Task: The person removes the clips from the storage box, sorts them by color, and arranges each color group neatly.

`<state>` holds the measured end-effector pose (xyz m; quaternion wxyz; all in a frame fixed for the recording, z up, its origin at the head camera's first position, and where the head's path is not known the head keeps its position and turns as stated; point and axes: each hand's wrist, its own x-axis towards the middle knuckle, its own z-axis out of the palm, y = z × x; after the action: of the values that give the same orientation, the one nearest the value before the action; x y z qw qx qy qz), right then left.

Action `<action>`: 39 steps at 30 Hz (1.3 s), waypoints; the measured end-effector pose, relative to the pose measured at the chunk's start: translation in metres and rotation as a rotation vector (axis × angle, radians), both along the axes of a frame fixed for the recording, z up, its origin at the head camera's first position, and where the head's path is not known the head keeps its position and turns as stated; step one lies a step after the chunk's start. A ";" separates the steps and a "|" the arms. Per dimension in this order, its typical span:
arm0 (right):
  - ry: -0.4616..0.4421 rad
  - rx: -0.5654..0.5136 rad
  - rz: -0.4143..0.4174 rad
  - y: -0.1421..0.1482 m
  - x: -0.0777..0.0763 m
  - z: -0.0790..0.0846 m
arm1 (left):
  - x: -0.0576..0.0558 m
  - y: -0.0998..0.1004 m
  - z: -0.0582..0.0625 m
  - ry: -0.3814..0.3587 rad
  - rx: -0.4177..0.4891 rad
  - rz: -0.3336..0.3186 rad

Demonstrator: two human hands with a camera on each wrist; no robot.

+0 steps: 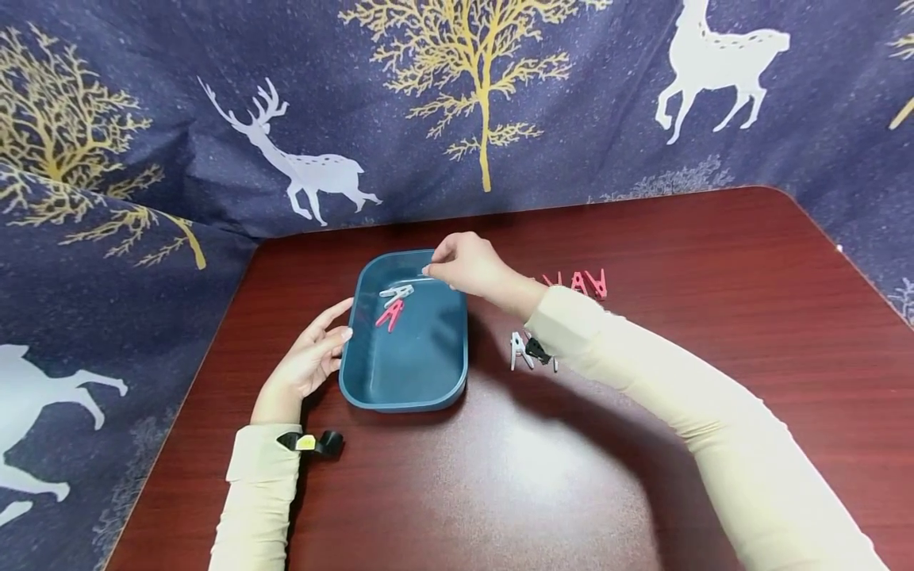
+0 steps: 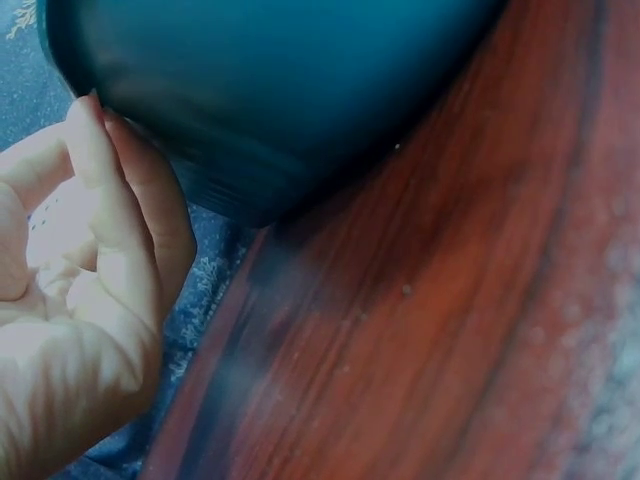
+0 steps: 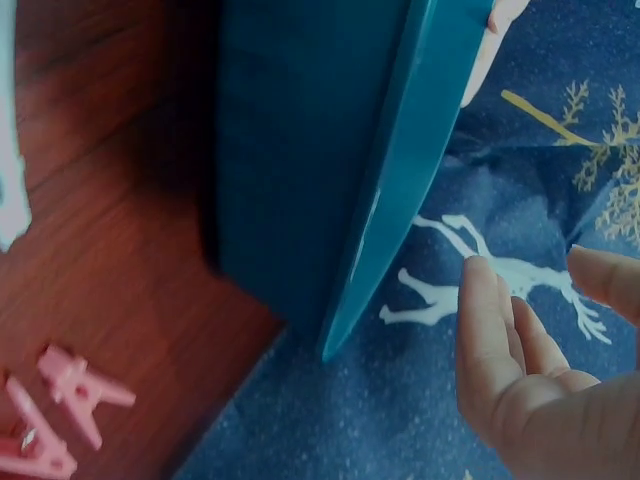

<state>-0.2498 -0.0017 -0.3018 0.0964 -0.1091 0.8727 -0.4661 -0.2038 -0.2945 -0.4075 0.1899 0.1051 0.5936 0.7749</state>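
A blue plastic bin (image 1: 407, 373) stands on the table. My left hand (image 1: 314, 353) holds its left side, with the thumb at the rim and fingers against the outer wall. In the bin lie a pink clothespin (image 1: 390, 315) and white clothespins (image 1: 397, 293), whose number I cannot tell. Over the bin's far right corner hovers my right hand (image 1: 467, 266). The right wrist view shows its thumb (image 3: 605, 275) and fingers (image 3: 485, 320) apart, nothing visible between them. A faint whitish streak below that hand is too blurred to name.
Right of the bin, white clothespins (image 1: 520, 351) lie partly hidden behind the right wrist strap (image 1: 537, 350). Farther back are several pink clothespins (image 1: 596, 284), some covered by the right forearm. A blue cloth (image 1: 571, 95) with deer and trees hangs behind the table (image 1: 700, 277).
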 end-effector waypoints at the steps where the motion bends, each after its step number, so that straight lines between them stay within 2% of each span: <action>1: -0.005 0.002 0.002 -0.003 0.000 -0.001 | 0.000 0.000 0.000 0.002 -0.001 -0.003; 20: 0.000 0.055 0.029 -0.039 -0.007 -0.010 | 0.000 -0.001 -0.002 0.015 0.003 -0.011; 29: -0.081 0.081 0.027 -0.061 -0.013 -0.021 | -0.002 -0.002 -0.005 0.015 -0.018 0.000; 34: -0.092 0.108 0.000 -0.071 -0.014 -0.028 | -0.003 -0.003 -0.007 0.030 -0.029 -0.003; 39: -0.110 0.148 0.019 -0.076 -0.014 -0.034 | -0.003 -0.002 -0.007 0.030 -0.022 -0.007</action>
<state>-0.2640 -0.0773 -0.3356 0.1565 -0.0844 0.8971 -0.4045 -0.2064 -0.2969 -0.4148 0.1849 0.1166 0.6043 0.7662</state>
